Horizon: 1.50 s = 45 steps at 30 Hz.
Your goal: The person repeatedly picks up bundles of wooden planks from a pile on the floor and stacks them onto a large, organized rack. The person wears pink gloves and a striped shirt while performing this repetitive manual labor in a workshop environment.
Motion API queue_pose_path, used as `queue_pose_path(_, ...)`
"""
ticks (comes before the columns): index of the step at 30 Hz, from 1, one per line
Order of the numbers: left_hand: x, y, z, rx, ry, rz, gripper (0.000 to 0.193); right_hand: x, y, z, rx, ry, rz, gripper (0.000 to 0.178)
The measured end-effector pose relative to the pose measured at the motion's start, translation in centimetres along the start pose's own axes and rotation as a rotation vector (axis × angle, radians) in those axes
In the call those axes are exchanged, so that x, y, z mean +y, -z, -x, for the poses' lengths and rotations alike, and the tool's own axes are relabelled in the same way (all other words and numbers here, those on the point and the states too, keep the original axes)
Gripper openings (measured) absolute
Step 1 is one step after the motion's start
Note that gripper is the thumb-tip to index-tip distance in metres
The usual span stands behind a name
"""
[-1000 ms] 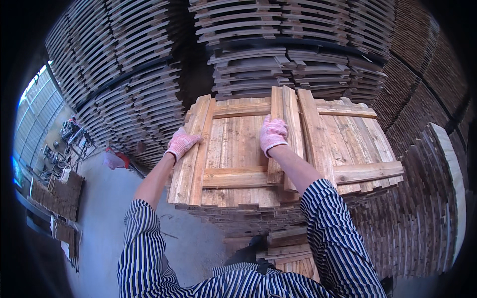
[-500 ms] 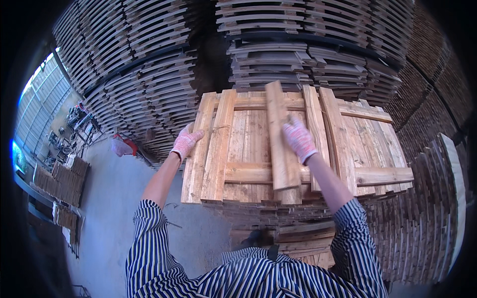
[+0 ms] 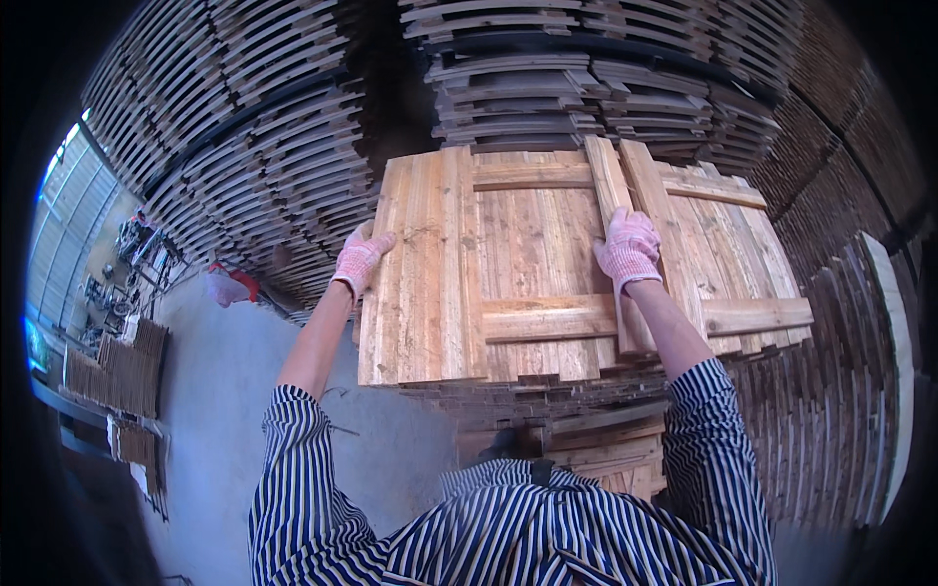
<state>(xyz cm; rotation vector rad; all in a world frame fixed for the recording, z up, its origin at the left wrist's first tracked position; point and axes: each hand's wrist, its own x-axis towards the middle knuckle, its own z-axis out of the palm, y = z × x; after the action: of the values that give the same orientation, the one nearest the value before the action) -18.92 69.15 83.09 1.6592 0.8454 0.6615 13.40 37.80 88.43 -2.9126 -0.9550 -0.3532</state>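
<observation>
In a pink-and-white knit glove, my left hand [image 3: 362, 260] grips the left edge of a wide group of wooden boards [image 3: 420, 283] lying side by side. Its thumb is on top, and the fingers are partly hidden beyond the edge. My right hand [image 3: 629, 244], gloved alike, is closed round a narrow upright wooden plank [image 3: 608, 181]. Between my hands a panel of pale slats [image 3: 542, 239] shows, with an upper crosspiece [image 3: 532, 176] and a lower crosspiece [image 3: 547, 318]. Another long plank [image 3: 647, 186] lies just right of the held one.
A second slatted panel [image 3: 733, 244] lies to the right. Tall stacks of boards [image 3: 264, 137] rise behind, and a leaning stack [image 3: 811, 410] stands at right. Grey floor [image 3: 225, 410] stretches at left, with a red-and-white bundle [image 3: 232, 284] and low wood piles [image 3: 122, 366].
The loose board under my right hand has moved left to lie against the left boards. My right hand has shifted right onto the narrow plank. My left hand stays at the left edge.
</observation>
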Motion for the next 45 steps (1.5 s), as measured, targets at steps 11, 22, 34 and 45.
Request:
queue_pose_path(11, 1.0, -0.9, -0.5, 0.045, 0.043, -0.046, 0.057, -3.1, 4.4, -0.2, -0.124, -0.108, -0.489, 0.027)
queue_pose_path(22, 1.7, -0.9, -0.9, -0.147, 0.047, 0.043, 0.051, -9.5, -2.5, 2.7, -0.329, 0.122, -0.865, 0.036)
queue_pose_path(34, 1.0, -0.6, -2.3, -0.216, 0.404, 0.187, 0.061, 9.1, 2.1, -1.2, -0.106, -0.121, -0.158, 0.073)
queue_pose_path(45, 2.0, -1.9, -5.0, -0.440, 0.474, 0.298, 0.053, -6.4, -3.7, 2.0, 0.071, 0.265, -0.383, 0.039)
